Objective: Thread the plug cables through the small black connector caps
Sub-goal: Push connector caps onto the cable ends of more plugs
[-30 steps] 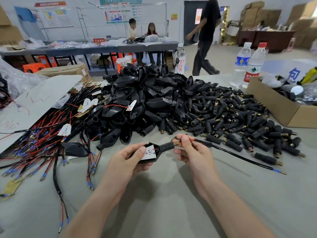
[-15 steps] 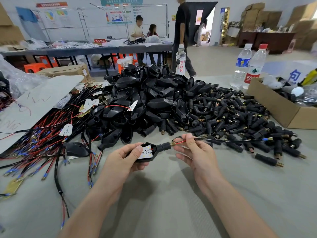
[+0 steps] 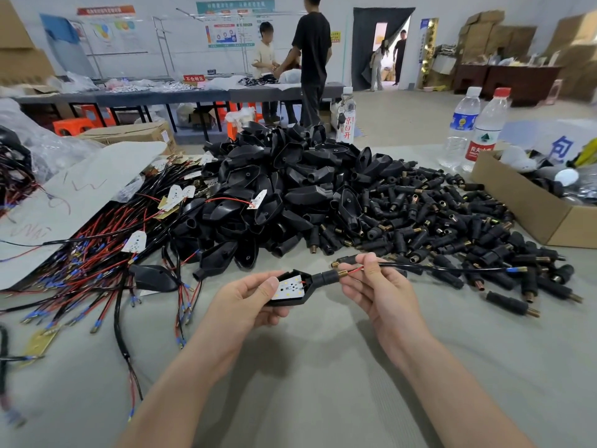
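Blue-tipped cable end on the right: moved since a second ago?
Yes. The blue-tipped cable end swung up-frame: it was nearer than the lone connector cap and is now beyond it.

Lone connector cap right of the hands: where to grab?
Pinch the connector cap from above, across its black barrel mid-length. It lies flat on the table, clear of the pile, long sides free; the brass tip is narrower.

The left forearm (image 3: 181,383) shows at 7 o'clock of the view and the right forearm (image 3: 452,383) at 5 o'clock, both bare down to the lower edge. The left hand (image 3: 248,302) and the right hand (image 3: 381,292) are bare too, with short, plain nails.
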Action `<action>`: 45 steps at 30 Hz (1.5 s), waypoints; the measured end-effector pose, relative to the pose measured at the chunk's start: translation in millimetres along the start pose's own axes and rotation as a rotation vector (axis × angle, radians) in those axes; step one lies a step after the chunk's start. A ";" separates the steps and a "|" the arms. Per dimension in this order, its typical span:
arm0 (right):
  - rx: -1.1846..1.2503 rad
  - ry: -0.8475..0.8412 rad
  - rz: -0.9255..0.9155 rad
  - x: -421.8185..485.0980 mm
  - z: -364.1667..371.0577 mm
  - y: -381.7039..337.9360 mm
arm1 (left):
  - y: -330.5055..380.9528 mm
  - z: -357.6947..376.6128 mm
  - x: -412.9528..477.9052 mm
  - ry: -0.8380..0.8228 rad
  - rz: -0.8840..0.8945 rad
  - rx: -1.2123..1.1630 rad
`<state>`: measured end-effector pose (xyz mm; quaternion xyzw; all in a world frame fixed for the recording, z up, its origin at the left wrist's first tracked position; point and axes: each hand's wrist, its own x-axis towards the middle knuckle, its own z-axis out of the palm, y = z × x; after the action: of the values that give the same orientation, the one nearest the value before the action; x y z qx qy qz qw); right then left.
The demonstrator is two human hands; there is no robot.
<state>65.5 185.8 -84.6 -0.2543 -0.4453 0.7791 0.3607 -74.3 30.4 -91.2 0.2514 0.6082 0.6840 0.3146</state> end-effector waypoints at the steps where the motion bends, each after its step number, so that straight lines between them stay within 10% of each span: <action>1: -0.013 -0.005 -0.004 -1.0 0.2 0.4 | 0.7 -0.5 -1.0 0.001 -0.003 -0.007; 16: -0.162 -0.185 0.026 -46.0 43.1 24.5 | 10.5 -20.9 -54.0 0.412 0.039 -0.086; 25: -0.134 -0.263 0.066 -94.9 111.8 58.3 | 24.3 -65.4 -104.9 0.546 -0.008 -0.697; 29: -0.166 -0.329 0.080 -119.6 166.6 86.5 | 31.0 -78.2 -111.1 0.457 0.028 -0.507; 39: 0.119 -0.208 0.537 -127.3 235.6 106.1 | 90.9 -179.1 -101.7 0.735 0.173 -0.289; 45: 0.063 -0.435 0.728 -122.9 248.4 92.6 | 124.7 -277.7 -68.1 1.006 0.104 -0.314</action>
<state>-68.7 -69.6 -38.8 -0.2133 -0.3681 0.9044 -0.0326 -245.7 -214.6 -2.2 -0.1281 0.5609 0.8177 -0.0167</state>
